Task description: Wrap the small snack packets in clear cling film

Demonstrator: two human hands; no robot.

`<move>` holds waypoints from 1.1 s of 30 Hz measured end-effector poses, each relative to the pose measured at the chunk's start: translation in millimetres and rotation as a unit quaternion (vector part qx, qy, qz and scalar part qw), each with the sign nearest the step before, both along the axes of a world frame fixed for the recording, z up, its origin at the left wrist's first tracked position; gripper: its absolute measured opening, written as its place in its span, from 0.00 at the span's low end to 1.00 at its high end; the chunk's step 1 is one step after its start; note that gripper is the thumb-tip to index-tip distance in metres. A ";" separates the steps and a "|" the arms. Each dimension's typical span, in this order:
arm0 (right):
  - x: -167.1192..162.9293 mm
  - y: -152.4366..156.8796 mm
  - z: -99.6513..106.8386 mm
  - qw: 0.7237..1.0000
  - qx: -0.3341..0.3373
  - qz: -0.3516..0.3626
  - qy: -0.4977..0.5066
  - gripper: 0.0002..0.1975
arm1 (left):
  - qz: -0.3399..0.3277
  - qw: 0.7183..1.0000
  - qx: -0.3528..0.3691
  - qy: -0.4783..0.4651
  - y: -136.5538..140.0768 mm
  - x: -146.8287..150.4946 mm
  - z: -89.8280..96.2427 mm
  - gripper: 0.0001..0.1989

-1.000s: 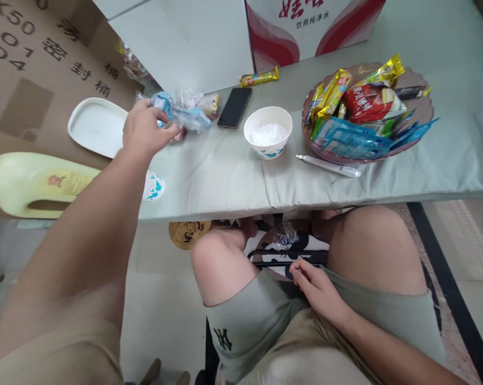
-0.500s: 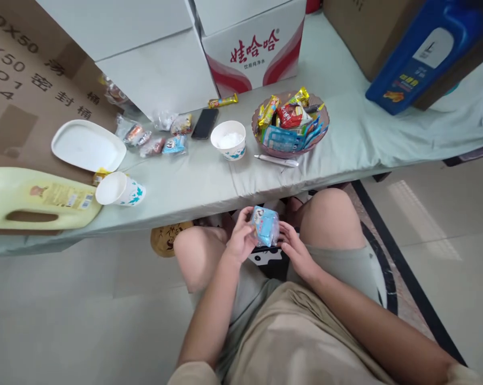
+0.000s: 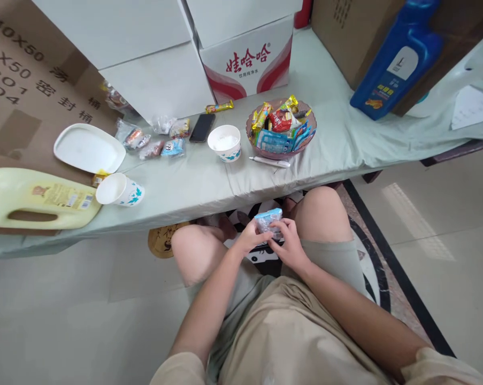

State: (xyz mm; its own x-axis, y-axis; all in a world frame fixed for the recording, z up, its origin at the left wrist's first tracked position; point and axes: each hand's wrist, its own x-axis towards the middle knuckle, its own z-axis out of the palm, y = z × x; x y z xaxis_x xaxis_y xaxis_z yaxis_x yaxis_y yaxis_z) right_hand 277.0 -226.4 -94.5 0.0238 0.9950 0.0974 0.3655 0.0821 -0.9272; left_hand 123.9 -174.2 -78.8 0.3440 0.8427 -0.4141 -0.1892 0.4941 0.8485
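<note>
Above my lap, between my knees, I hold a small blue-and-clear plastic snack packet [image 3: 269, 218], tilted so its clear side faces me. My left hand [image 3: 252, 237] grips its left side, fingers partly hidden behind it. On the other side, my right hand [image 3: 288, 243] has its fingers closed on the packet's clear wrapper. Just past my hands is the cloth-covered table edge. On the table are a paper cup [image 3: 225, 143] with something white inside, a white pen [image 3: 269, 161] and a pink bowl [image 3: 311, 143] of wrapped snacks.
A black phone [image 3: 203, 128], several wrapped snacks [image 3: 173, 147], a white tray [image 3: 60, 151], a tipped paper cup [image 3: 131, 193] and a yellow jug [image 3: 64, 214] are at the left. White boxes [image 3: 249, 59] stand behind; a blue bottle [image 3: 389, 80] leans at the right.
The packet has been tipped, so its blue printed face has turned away and its clear side shows. My right hand has moved left and in onto the wrapper. The view has shifted slightly.
</note>
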 end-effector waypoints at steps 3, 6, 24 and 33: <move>4.9 -0.9 9.8 0.996 0.020 0.082 -0.023 0.19 | 0.109 0.993 -0.002 0.038 0.5 -2.3 3.1 0.36; 17.8 17.1 28.3 0.995 0.052 0.077 -0.041 0.15 | 0.195 0.981 -0.020 0.005 4.1 -6.4 8.8 0.42; 22.7 151.6 41.7 0.935 0.075 -0.072 -0.338 0.18 | 0.207 0.972 0.007 -0.111 20.1 -4.8 21.9 0.35; 40.9 99.4 65.4 0.986 -0.003 0.015 -0.165 0.19 | 0.253 0.962 0.071 -0.073 20.6 -7.7 18.9 0.39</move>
